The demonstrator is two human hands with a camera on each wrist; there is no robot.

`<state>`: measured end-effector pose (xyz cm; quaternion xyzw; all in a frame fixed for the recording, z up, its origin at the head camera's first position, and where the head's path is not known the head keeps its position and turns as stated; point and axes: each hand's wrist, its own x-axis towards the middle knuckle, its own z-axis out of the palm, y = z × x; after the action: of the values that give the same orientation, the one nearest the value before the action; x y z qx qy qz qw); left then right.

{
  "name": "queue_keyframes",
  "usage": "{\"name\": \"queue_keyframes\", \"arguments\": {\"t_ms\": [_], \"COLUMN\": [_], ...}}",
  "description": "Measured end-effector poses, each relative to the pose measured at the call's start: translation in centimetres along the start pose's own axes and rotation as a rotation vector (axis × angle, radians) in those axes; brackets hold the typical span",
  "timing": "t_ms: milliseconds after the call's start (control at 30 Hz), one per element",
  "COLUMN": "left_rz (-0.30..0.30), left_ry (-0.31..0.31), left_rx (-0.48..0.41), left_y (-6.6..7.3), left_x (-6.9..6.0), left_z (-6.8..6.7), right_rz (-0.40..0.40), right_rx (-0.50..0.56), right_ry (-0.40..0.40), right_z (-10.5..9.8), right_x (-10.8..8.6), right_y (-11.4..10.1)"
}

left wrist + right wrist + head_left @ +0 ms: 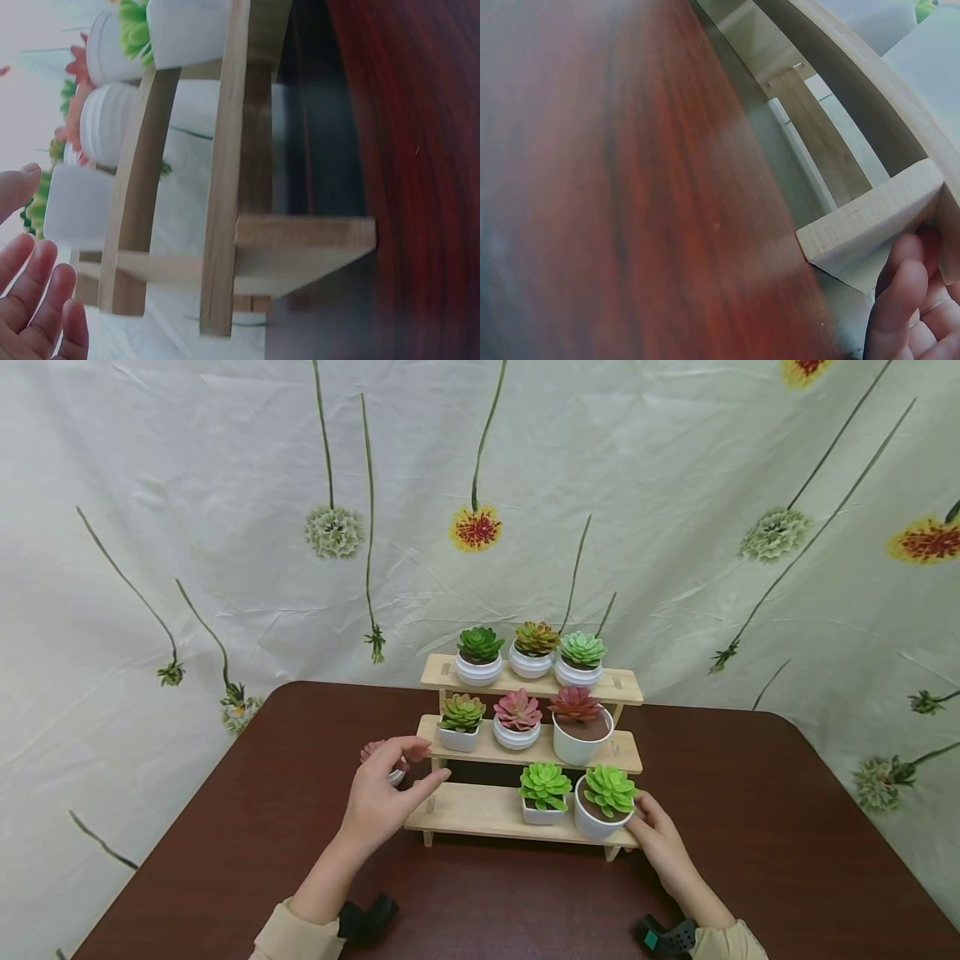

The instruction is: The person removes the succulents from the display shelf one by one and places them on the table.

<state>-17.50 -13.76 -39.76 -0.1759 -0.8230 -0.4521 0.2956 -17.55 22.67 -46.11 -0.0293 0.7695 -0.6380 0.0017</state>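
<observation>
A three-tier wooden plant stand (480,806) bears several potted succulents. My left hand (386,797) is at its left end, thumb and fingers spread with nothing between them. Partly hidden behind that hand is a pink succulent (372,749) in a white pot, off the stand. In the left wrist view the left hand's fingers (37,300) are beside the tiers, apart from them. My right hand (660,843) holds the bottom tier's right end, next to a bright green succulent (610,791) in a round white pot. Its curled fingers (904,300) touch the wood near the leg in the right wrist view.
Three succulents in ribbed white pots (530,662) line the top tier. The middle tier holds a green, a pink and a dark red succulent (576,703). Another green succulent (545,785) stands on the bottom tier. A flowered cloth (247,485) hangs behind the dark table (247,843).
</observation>
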Motion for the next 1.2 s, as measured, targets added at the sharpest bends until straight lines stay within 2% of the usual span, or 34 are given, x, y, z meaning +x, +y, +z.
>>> {"name": "queue_keyframes", "arguments": {"t_ms": [367,600,900,1200], "left_rz": [-0.04,-0.022,-0.079,-0.104], "left_ry": [-0.099,-0.144,-0.231,-0.337], "left_rx": [-0.088,-0.126,-0.132,-0.103], "left_y": [1.2,1.5,1.9,1.7], "left_x": [-0.5,-0.9,-1.4,-1.8], "left_z": [1.4,2.2,3.1,3.9], "right_rz": [0.011,0.009,0.001,-0.009], "right_rx": [-0.006,-0.006,-0.001,-0.005], "right_ry": [0.011,0.008,0.009,0.002], "right_z": [0.0,0.0,0.0,0.0], "right_x": [0.0,0.0,0.1,0.1], "right_y": [0.0,0.0,0.1,0.2]}}
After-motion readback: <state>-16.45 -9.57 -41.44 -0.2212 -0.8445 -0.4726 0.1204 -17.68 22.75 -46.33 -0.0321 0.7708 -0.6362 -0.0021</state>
